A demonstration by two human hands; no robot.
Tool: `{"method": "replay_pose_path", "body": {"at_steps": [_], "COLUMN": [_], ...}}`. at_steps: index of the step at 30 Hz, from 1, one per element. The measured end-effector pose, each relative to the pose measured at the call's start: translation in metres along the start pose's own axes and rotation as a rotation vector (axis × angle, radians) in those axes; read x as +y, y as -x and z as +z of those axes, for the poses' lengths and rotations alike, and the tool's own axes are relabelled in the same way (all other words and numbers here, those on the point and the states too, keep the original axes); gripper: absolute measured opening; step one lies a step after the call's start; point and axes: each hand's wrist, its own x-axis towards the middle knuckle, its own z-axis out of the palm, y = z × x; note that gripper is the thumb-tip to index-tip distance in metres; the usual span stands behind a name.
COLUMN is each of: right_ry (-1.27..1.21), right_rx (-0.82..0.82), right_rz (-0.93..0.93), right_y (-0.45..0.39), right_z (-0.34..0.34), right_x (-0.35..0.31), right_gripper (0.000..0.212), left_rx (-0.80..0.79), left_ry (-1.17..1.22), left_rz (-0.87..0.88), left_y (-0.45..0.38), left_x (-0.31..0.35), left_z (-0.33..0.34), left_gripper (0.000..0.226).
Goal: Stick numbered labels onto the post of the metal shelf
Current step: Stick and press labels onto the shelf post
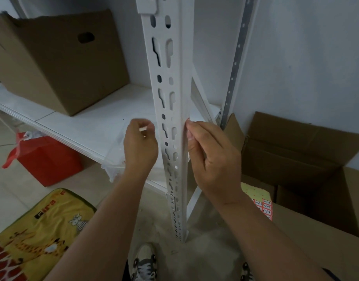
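- My right hand point(213, 157) presses fingertips point(189, 126) against the post point(180, 98), holding nothing I can make out.
- My left hand point(140, 145), just left of it, pinches something small and pale.

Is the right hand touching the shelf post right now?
Touching. The head view shows the right hand with fingertips pressed against the edge of the white post.

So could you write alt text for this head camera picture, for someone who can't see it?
A person's two hands work at a white slotted shelf post: the right hand touches its right edge with its fingertips, and the left hand pinches a small pale scrap beside it. A sheet of red numbered labels lies on a cardboard box at lower right.
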Motion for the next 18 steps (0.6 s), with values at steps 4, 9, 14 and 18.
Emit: {"method": "replay_pose_path", "body": {"at_steps": [4, 9, 14, 18], "right_ry": [0.009, -0.020, -0.047, -0.121], "right_rx": [0.006, 0.030, 0.062, 0.053], "right_rz": [-0.004, 0.042, 0.061, 0.152], "right_y": [-0.003, -0.003, -0.007, -0.006], "right_z": [-0.001, 0.002, 0.003, 0.008], "right_x": [0.002, -0.005, -0.005, -0.010], "right_gripper": [0.021, 0.026, 0.020, 0.012], "left_rx": [-0.080, -0.084, -0.066, -0.057], "left_ry": [0.411, 0.582, 0.597, 0.593], "left_rz": [-0.165, -0.313, -0.333, -0.319], "left_y": [0.027, 0.045, 0.045, 0.046], "left_x": [0.039, 0.060, 0.063, 0.062], "left_z": [0.002, 0.006, 0.009, 0.009], "left_gripper": [0.041, 0.048, 0.045, 0.045]}}
